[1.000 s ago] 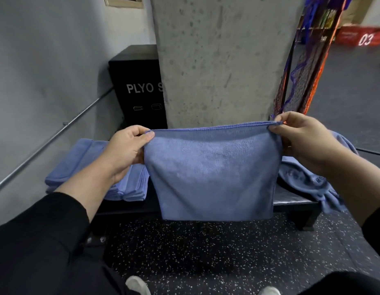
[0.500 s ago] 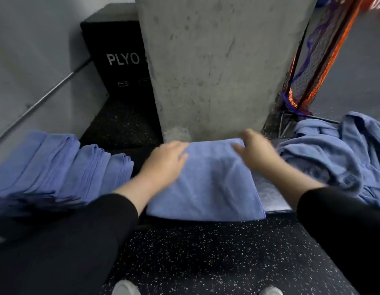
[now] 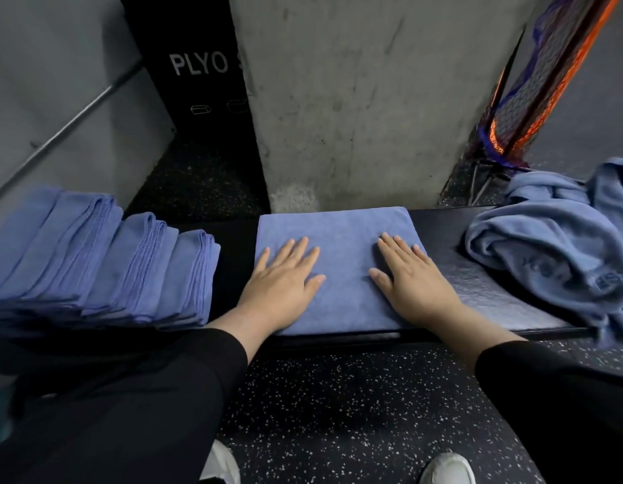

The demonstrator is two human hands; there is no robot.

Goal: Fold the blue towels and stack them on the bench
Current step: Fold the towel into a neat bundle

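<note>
A folded blue towel (image 3: 338, 270) lies flat on the black counter (image 3: 484, 291), roughly in its middle, in front of a concrete pillar (image 3: 372, 99). Its outline is a rectangle only a little longer one way, the long axis running away from the person toward the pillar, its near edge at the counter's front lip. Both hands lie flat on it with straight, spread fingers, gripping nothing: the left hand (image 3: 282, 281) on its left half, the right hand (image 3: 407, 277) on its right half, palms down.

This towel looks part-folded or just being smoothed; it is not yet on the pile. To the left, apart from it, a leaning stack of folded blue towels (image 3: 104, 260) shows much work done. To the right, a heap of unfolded blue towels (image 3: 554, 246) remains, so several folds are left.
</note>
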